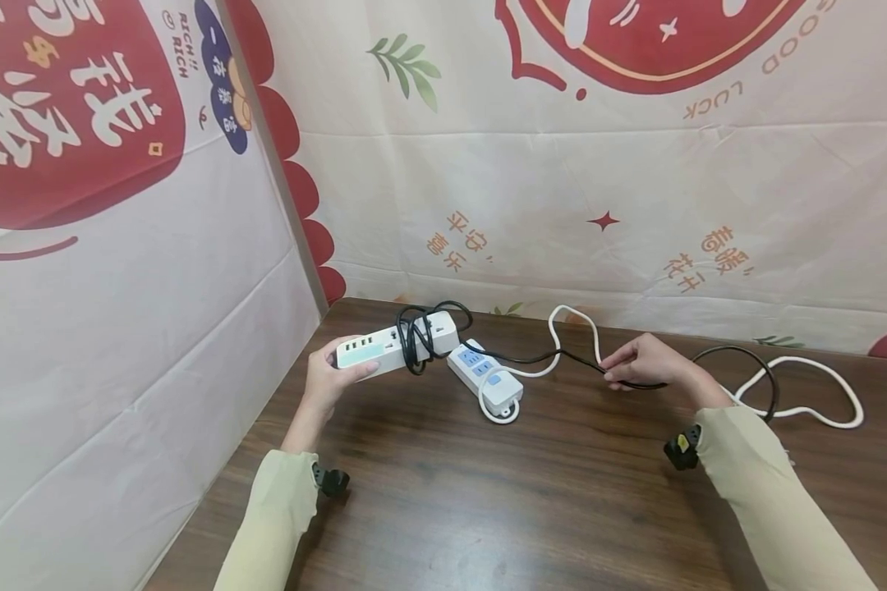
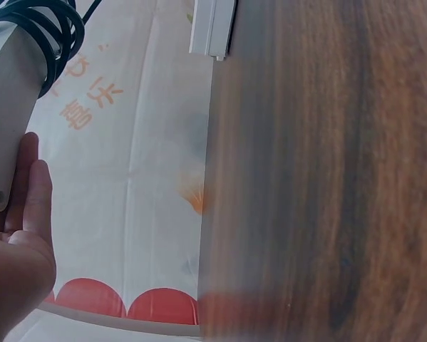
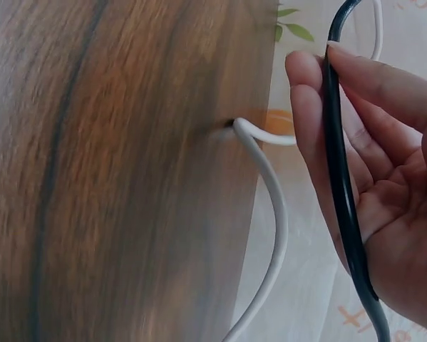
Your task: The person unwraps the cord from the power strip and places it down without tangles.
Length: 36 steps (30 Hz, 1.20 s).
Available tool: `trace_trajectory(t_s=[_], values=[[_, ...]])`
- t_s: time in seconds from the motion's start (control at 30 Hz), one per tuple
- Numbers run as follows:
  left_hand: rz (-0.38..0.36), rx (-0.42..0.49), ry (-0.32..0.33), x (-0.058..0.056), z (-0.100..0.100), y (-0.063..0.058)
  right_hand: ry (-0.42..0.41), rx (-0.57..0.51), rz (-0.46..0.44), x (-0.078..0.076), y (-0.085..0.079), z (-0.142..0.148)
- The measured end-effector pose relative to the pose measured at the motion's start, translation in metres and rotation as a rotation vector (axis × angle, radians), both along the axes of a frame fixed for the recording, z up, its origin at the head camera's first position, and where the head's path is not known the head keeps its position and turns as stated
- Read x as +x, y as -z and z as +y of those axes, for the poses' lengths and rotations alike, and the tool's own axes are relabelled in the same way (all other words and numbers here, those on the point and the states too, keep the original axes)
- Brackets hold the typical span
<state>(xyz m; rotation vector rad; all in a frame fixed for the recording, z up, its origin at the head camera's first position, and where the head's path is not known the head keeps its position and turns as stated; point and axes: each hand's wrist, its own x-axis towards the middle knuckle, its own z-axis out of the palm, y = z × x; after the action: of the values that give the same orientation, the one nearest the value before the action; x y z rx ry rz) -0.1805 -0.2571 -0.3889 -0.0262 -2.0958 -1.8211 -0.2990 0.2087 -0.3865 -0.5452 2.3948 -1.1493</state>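
Note:
My left hand (image 1: 328,373) grips one end of a long white power strip (image 1: 395,348), raised above the table. A black cord (image 1: 414,341) is wound in several loops round the strip's other end. From there the cord runs right to my right hand (image 1: 646,363), which pinches it between thumb and fingers. In the right wrist view the black cord (image 3: 336,142) crosses the palm side of the fingers. Below the raised strip, a smaller white power strip with blue sockets (image 1: 485,376) lies on the table, its white cord (image 1: 540,371) passing near my right hand.
The brown wooden table (image 1: 488,509) meets a printed cloth (image 1: 532,205) along its back edge and another cloth (image 1: 214,353) at the left. Beyond my right wrist, a white cord loop (image 1: 850,402) lies on the table, and a black cord loop (image 1: 765,369) curves past it.

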Motion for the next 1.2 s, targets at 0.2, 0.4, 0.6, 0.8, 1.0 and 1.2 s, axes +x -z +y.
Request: trace_trajectory(t_s=[0.2,0.4,0.6,0.8,1.0,1.2], values=[[-0.011,0.008,-0.007,0.0,-0.001,-0.002,0.02,0.114,0.132,-0.003,-0.001,-0.008],[-0.031,0.023,-0.002,-0.001,-0.002,-0.003,0.149,-0.016,0.042,-0.003,-0.003,-0.016],[-0.035,0.033,-0.002,-0.001,-0.002,-0.003,0.212,-0.186,0.014,0.0,-0.011,-0.029],[-0.005,0.016,-0.008,-0.001,0.0,-0.002,0.185,-0.27,0.011,-0.001,-0.017,-0.046],[0.012,0.007,-0.007,-0.001,0.0,-0.002,0.117,-0.411,-0.022,-0.024,0.004,-0.053],[-0.002,-0.002,-0.011,0.0,-0.002,-0.003,0.11,-0.427,-0.023,-0.022,-0.005,-0.072]])
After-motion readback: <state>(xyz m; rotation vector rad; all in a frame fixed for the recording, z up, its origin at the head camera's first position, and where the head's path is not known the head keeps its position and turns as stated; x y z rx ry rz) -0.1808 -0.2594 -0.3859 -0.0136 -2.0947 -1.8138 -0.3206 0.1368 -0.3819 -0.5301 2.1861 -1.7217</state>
